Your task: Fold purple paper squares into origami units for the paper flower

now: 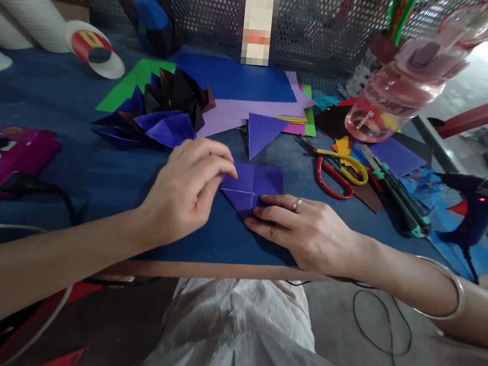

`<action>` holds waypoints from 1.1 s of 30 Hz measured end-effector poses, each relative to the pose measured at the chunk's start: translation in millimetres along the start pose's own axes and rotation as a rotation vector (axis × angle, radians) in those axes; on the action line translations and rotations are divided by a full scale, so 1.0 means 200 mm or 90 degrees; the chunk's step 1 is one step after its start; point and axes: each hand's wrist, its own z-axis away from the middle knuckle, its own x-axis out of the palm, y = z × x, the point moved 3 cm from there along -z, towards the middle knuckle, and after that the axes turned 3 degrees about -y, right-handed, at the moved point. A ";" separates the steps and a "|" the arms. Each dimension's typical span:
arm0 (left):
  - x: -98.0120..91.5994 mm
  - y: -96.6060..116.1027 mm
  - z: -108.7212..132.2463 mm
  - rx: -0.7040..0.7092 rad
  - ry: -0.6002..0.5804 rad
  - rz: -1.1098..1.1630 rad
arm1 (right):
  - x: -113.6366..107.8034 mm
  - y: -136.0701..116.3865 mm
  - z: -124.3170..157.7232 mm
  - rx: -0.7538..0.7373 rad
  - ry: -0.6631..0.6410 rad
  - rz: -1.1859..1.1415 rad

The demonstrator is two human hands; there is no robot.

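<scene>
A square of purple paper (265, 177) with crossing crease lines lies on the blue tabletop between my hands, its lower left corner folded in. My left hand (190, 187) pinches the paper's left edge between thumb and fingers. Flat on the lower right part rests my right hand (308, 228), fingers stretched out and a ring on one of them. Just beyond is a folded purple paper triangle (265, 133). Behind my left hand sit folded purple paper pieces (167, 128) and black folded pieces (177, 94).
Scissors (341, 171), utility knives (403, 197) and a glue gun (476, 206) with a lit red light lie to the right. A pink water bottle (400, 88) stands behind them. Paper sheets (236, 80) lie at the back. On the left is a magenta device (19, 160) with cables.
</scene>
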 end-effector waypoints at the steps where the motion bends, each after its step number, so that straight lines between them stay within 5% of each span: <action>1: -0.01 0.04 0.01 0.067 -0.004 0.001 | 0.00 0.00 0.00 0.000 0.001 -0.001; 4: -0.01 0.13 0.06 0.229 -0.061 -0.012 | 0.00 0.00 0.00 0.001 0.005 -0.003; 7: -0.01 0.16 0.07 0.275 -0.061 -0.060 | 0.00 0.00 0.00 0.004 0.008 0.001; 26: -0.04 0.10 0.02 0.167 0.005 -0.237 | 0.02 0.00 0.01 0.001 -0.006 -0.018; 33: -0.07 0.16 0.01 0.240 0.028 -0.172 | -0.05 0.09 0.00 0.114 0.147 0.067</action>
